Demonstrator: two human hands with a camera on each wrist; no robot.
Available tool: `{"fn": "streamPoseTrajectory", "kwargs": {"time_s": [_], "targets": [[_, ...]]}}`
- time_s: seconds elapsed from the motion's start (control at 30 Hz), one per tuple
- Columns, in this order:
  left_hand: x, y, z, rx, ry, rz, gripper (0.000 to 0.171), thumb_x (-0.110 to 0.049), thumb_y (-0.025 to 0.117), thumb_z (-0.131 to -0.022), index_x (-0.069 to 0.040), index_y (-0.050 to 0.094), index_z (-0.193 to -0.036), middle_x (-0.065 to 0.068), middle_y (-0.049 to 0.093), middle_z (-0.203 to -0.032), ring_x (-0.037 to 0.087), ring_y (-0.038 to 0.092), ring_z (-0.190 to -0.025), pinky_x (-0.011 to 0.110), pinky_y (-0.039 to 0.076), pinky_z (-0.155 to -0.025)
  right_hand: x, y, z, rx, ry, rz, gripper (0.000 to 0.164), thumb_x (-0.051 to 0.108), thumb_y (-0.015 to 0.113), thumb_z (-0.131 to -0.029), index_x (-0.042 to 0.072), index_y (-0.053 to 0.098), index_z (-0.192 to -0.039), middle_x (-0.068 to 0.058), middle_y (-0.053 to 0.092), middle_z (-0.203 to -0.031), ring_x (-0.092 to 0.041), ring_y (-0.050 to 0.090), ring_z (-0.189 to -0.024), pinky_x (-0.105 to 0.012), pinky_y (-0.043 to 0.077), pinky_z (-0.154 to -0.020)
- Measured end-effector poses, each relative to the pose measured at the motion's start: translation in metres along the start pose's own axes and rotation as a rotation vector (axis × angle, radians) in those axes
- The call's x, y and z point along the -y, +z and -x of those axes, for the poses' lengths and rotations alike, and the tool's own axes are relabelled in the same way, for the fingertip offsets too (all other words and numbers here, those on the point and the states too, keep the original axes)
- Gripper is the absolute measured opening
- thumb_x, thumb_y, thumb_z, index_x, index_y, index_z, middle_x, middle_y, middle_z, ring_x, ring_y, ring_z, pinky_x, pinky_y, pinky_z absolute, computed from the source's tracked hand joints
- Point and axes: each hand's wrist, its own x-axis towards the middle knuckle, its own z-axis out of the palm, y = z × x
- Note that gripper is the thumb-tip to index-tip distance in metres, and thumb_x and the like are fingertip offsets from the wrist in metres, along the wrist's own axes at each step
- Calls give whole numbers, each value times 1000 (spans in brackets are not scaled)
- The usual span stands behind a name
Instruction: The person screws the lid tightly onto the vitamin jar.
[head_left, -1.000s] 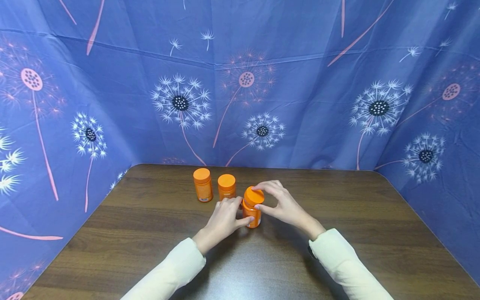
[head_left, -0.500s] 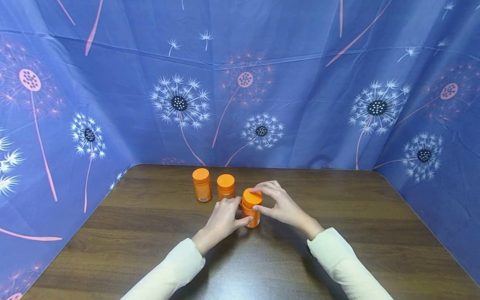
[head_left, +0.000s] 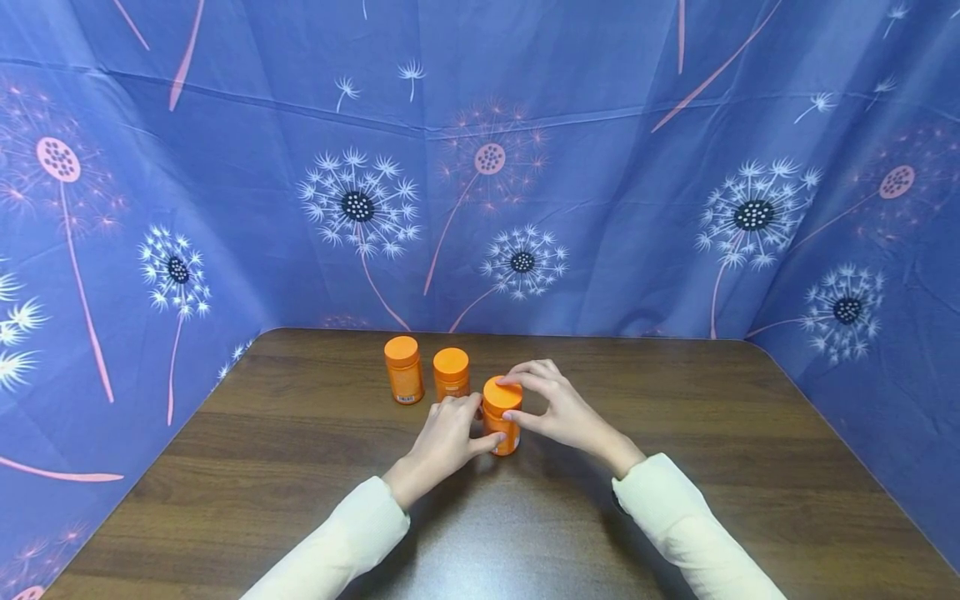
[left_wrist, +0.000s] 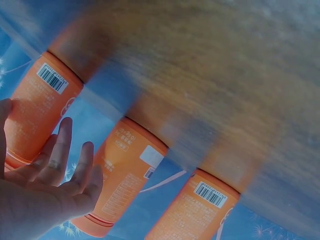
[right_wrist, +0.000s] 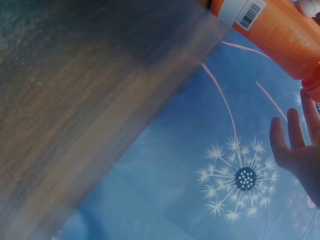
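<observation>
An orange bottle (head_left: 508,437) with a printed label stands upright on the table between my two hands. My left hand (head_left: 441,446) holds its body from the left, thumb in front and fingers behind. From the right, my right hand (head_left: 562,410) pinches the bottle's orange cap (head_left: 499,395) with thumb and fingertips. The cap sits level on the neck. In the left wrist view the held bottle (left_wrist: 37,112) shows its barcode, with the left hand's fingers beside it. The right wrist view shows the cap end at the right hand's fingertips (right_wrist: 306,102).
Two more capped orange bottles stand behind and left of the held one: a nearer bottle (head_left: 452,371), partly behind the left hand, and a farther bottle (head_left: 405,375). A blue dandelion-print cloth (head_left: 615,208) hangs along the back and sides of the wooden table (head_left: 225,492).
The cap was tilted and slightly raised a second ago; the right hand has lowered and levelled it on the bottle. The left hand keeps its hold on the body.
</observation>
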Motion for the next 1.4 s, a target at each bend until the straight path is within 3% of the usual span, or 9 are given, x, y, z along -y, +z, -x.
{"fn": "streamPoseTrajectory", "kwargs": {"time_s": [0.6, 0.8, 1.03, 1.2, 1.4], "targets": [[-1, -2, 1, 6, -12, -16, 38, -47, 68, -76, -16, 55, -93, -1, 65, -83, 15, 54, -76, 32, 37, -70, 1, 2, -2, -1, 16, -5, 46, 25, 77, -72, 12, 60, -114, 0, 59, -109, -17, 47, -103, -39, 37, -87], [-1, -2, 1, 6, -8, -9, 39, -48, 67, -76, -15, 56, -96, 0, 65, -84, 15, 55, -78, 34, 38, -72, -4, -3, -2, 81, 83, -85, 55, 29, 74, -76, 17, 51, -125, -1, 53, -124, -19, 41, -113, -45, 35, -95], [0, -1, 0, 10, -8, -15, 40, -48, 67, -76, -15, 55, -96, 0, 65, -85, 15, 54, -77, 35, 38, -73, -9, -7, -1, 171, 124, -173, 54, 26, 69, -81, 19, 47, -130, 0, 46, -132, -21, 36, -123, -52, 29, -99], [0, -1, 1, 9, -7, -14, 40, -48, 68, -76, -15, 56, -95, 0, 65, -84, 15, 54, -78, 34, 37, -73, -11, -6, -1, 157, 118, -177, 48, 22, 68, -81, 14, 52, -126, -1, 49, -128, -21, 38, -121, -51, 30, -99], [-1, -1, 1, 10, -6, -8, 40, -48, 67, -76, -15, 56, -96, -1, 65, -85, 15, 55, -79, 35, 38, -74, -11, -2, -1, 84, 140, -133, 46, 25, 74, -75, 16, 57, -117, 1, 53, -119, -19, 43, -115, -48, 34, -96]]}}
